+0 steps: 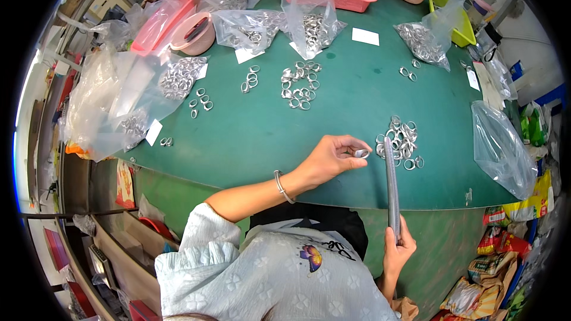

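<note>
My left hand [335, 157] pinches a silver ring [361, 153] between thumb and fingers, just above the green table. In my right hand [399, 246] is a long grey ring mandrel [392, 187], gripped by its thicker lower end at the table's front edge. The mandrel points up and away, and its narrow tip overlaps a loose pile of silver rings [404, 138] in the view. The held ring is to the left of the mandrel and apart from it.
More loose rings [300, 85] lie mid-table, with smaller groups [202, 100] at left. Clear bags of rings [313, 31] and a pink tray [357, 1] stand along the back. An unfilled-looking plastic bag [502, 151] hangs over the right edge. Bright packages [496, 261] are piled at lower right.
</note>
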A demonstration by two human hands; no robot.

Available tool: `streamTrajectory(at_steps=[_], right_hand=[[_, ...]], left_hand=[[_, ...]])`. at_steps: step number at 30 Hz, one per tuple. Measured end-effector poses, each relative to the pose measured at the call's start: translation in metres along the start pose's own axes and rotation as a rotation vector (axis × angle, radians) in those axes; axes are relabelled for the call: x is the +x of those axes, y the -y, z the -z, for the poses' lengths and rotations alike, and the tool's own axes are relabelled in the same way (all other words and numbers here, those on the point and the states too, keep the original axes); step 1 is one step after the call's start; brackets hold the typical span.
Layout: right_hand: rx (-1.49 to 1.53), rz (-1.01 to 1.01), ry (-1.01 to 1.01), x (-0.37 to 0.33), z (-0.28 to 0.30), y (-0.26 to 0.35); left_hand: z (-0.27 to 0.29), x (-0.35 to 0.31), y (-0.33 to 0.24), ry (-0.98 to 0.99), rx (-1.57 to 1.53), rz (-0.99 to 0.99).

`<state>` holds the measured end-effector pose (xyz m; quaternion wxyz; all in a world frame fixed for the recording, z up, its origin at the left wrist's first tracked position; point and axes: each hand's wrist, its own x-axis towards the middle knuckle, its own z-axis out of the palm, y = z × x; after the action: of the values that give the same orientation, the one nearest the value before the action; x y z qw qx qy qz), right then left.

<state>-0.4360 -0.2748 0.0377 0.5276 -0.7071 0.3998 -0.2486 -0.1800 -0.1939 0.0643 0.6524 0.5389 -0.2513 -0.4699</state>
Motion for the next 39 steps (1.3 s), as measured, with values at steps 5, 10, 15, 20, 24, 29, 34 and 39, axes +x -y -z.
streamTrajectory(at_steps=[5, 10, 15, 20, 24, 29, 34, 39], right_hand=[[0.000, 0.069, 0.030, 0.002, -0.002, -0.008], [0.041, -0.003, 0.011, 0.000, -0.005, 0.001], [0.053, -0.019, 0.020, 0.001, -0.006, 0.003], [0.074, -0.039, 0.022, 0.000, -0.009, 0.001], [0.077, -0.036, 0.038, 0.003, -0.013, 0.004], [0.002, 0.086, 0.088, 0.006, -0.011, -0.007], [0.013, 0.104, -0.004, 0.009, -0.004, -0.009], [0.241, -0.075, -0.180, 0.009, 0.001, 0.016]], left_hand=[[0.003, -0.002, 0.000, -0.002, 0.002, -0.005], [0.017, -0.003, -0.008, -0.045, 0.040, -0.061], [0.042, -0.012, -0.019, -0.176, 0.177, -0.181], [0.096, -0.031, -0.028, -0.606, 0.919, -0.331], [0.168, -0.033, -0.011, -0.836, 1.092, -0.297], [0.198, -0.019, -0.010, -0.885, 1.112, -0.353], [0.137, -0.012, -0.016, -0.758, 1.077, -0.487], [0.047, 0.035, -0.002, -0.123, 0.976, -0.640]])
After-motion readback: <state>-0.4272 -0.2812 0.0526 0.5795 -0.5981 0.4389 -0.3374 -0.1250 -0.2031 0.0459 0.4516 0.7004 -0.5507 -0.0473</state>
